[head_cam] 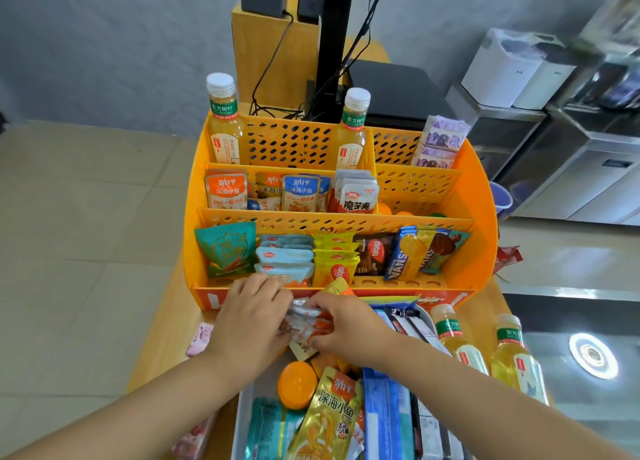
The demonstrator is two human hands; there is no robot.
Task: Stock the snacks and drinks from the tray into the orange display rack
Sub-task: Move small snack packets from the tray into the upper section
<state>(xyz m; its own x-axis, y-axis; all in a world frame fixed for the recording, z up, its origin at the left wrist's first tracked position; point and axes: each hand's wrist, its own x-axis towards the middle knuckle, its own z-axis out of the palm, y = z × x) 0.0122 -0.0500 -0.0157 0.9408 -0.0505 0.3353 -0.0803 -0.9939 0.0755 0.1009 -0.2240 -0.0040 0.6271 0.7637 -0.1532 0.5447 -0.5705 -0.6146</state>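
Observation:
The orange display rack (pixel 478 251) stands on a wooden counter with three tiers. Two tea bottles (pixel 224 120) stand in its back row, fish snack packets (pixel 227 189) fill the middle row, and wafers and biscuits (pixel 336 262) sit in the front row. Just in front of the rack, my left hand (pixel 251 321) and my right hand (pixel 346 324) both grip a bunch of small silver-and-orange snack packets (pixel 304 324). Below them the white tray (pixel 239 421) holds a gold fish snack packet (pixel 329 414), an orange-capped item (pixel 297 385) and blue packs (pixel 384 418).
Two yellow tea bottles (pixel 457 338) lie on the counter to the right of the tray. A pink packet (pixel 201 338) lies at the counter's left edge. Behind the rack rise a black monitor stand (pixel 334 44) with cables and a wooden box (pixel 273 54).

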